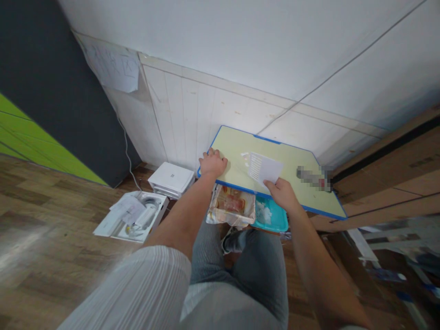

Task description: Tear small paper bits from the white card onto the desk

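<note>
- Your left hand [213, 163] rests on the near left corner of the counter [237, 146], a pale yellow-green top with a blue edge. The fingers are curled over the corner edge and grip it.
- Your right hand [282, 192] sits at the near edge of the counter, right of centre. Its fingers are closed in a pinch on the lower corner of a white slotted card [264, 168].
- The white slotted card lies tilted above the counter surface, roughly at its middle. Whether its far end touches the top cannot be told. Rows of small slots mark its left half.
- A blurred dark object [314, 178] lies on the counter to the right of the card, well apart from your hand. What it is cannot be told.
- Under the near edge of the counter sits a clear bag [231, 208] with reddish contents. Just beside it on the right is a teal tray [273, 217] holding something white.
- On the wooden floor [51, 220] to the left, an open white box [137, 217] shows white parts inside. A closed white box [171, 178] stands behind it, near the panelled wall [178, 119].
- A sheet of paper [113, 66] hangs on the wall at upper left.
- Brown cardboard cartons [388, 174] stand to the right of the counter.
</note>
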The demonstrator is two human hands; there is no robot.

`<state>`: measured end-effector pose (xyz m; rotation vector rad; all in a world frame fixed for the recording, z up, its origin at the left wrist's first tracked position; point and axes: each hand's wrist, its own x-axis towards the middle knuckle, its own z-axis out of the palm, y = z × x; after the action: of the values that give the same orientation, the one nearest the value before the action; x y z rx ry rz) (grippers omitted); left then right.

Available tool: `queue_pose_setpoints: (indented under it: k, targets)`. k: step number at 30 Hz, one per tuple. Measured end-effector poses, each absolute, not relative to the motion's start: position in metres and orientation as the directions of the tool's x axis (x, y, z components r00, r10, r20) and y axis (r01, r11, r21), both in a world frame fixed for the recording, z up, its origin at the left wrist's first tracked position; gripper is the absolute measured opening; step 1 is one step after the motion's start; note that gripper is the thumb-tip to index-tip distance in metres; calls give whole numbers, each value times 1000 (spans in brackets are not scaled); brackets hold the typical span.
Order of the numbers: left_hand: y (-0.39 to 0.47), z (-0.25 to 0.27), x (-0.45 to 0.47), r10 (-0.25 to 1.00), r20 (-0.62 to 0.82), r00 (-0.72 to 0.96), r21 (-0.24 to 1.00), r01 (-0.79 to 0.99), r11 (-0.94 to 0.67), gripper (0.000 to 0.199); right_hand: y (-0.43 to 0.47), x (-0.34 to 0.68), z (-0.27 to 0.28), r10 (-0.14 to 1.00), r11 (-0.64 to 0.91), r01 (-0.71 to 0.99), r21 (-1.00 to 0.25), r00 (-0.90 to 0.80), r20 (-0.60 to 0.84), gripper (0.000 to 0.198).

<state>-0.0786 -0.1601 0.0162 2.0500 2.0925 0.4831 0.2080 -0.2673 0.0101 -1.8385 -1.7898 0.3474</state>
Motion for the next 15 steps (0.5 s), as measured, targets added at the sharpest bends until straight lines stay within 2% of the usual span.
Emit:
queue_pose_setpoints:
  k: [6, 15]
  targets:
    - [-160, 16, -79, 994, 102, -37, 341, 940, 1, 58, -263, 205, 2, 981, 62, 837, -544, 49, 187, 34]
    - [-163, 20, -82, 995, 94, -22, 332, 943, -10, 57, -285, 192, 8, 985, 159, 757, -633, -77, 155, 30]
